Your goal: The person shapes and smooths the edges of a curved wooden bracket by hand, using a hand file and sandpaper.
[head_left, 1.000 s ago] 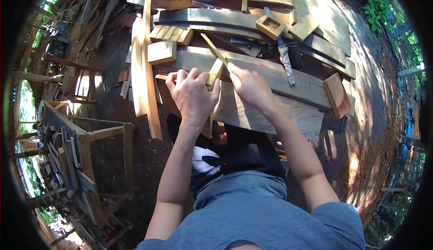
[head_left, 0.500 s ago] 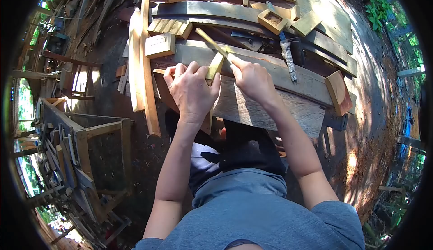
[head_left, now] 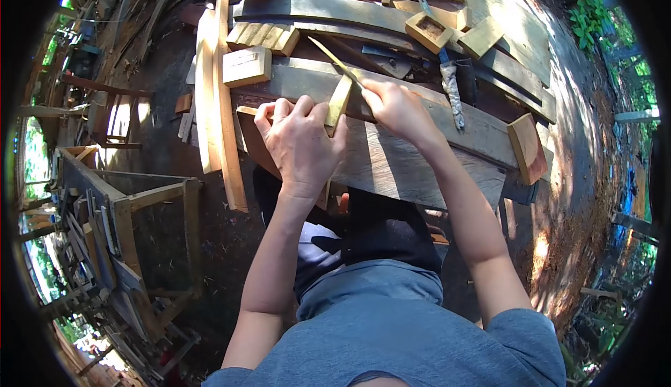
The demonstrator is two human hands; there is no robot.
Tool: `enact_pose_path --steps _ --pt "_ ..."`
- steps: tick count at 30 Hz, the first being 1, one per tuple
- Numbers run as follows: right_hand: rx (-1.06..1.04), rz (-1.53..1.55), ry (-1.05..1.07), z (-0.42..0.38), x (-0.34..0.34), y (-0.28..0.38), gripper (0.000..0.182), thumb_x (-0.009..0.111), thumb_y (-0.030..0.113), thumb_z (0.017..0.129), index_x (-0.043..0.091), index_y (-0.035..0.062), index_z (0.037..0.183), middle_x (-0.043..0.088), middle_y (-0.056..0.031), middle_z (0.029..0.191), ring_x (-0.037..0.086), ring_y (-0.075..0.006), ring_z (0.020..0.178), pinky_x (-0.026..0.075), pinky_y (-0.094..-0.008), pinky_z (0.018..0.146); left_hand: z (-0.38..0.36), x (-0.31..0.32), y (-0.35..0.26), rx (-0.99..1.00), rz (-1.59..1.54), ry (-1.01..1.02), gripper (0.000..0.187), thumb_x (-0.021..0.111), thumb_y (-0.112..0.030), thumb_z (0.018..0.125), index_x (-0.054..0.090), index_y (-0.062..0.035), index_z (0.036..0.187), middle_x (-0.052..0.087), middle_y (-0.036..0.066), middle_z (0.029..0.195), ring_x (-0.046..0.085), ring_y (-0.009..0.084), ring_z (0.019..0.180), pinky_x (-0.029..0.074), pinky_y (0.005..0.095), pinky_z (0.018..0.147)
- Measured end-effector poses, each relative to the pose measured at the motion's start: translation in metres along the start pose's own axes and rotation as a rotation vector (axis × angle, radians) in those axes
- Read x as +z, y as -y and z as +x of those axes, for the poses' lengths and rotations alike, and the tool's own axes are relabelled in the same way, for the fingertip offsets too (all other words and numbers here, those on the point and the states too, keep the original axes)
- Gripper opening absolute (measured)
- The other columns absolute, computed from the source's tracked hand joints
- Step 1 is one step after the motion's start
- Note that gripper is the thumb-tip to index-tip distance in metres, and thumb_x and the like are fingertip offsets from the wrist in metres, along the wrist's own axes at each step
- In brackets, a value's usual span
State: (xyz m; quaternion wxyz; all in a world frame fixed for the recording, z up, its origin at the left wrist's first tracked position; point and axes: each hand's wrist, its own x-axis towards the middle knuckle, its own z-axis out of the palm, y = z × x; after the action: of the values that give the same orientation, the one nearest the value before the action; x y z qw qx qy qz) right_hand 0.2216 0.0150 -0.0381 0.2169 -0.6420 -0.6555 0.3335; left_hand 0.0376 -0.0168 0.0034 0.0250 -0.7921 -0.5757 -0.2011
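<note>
My left hand (head_left: 302,139) is closed on a small wooden piece (head_left: 339,102), pinning it at the near edge of the plank bench. Sunlight turns the upper face of this piece yellowish. In my right hand (head_left: 402,111) is a long, thin, flat file-like tool (head_left: 334,57); its exact kind is hard to make out. The tool slants up and left from my fingers, passing over the far end of the wooden piece. Whether the two touch cannot be told. My left fingertips are partly hidden behind the hand and the wood.
Left of my hands lie a pale wooden block (head_left: 247,66), a grooved block (head_left: 264,38) and long strips (head_left: 222,100). To the right are a hollowed block (head_left: 428,32), a flat block (head_left: 482,36), a wrapped-handle tool (head_left: 451,93) and a curved block (head_left: 525,148). A wooden frame (head_left: 126,209) stands lower left.
My right hand has shifted slightly right and toward me, and the tool has turned more edge-on. My left hand stays on the wooden piece, with a slight change of angle.
</note>
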Motion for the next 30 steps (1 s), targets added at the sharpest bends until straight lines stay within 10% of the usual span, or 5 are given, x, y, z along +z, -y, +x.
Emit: enact_pose_path --steps 30 --pt "-0.024 0.013 -0.092 -0.027 0.017 0.003 0.038 0.051 0.029 0.100 0.065 0.0177 0.134 0.070 -0.0294 0.099 0.068 -0.0497 0.094 0.054 -0.0577 0.087 0.004 -0.001 0.003 -0.019 0.057 -0.021 0.027 0.077 -0.039 0.081 0.078 -0.0137 0.090 0.065 0.002 0.087 0.059 0.0238 0.092 0.033 0.0442 0.099"
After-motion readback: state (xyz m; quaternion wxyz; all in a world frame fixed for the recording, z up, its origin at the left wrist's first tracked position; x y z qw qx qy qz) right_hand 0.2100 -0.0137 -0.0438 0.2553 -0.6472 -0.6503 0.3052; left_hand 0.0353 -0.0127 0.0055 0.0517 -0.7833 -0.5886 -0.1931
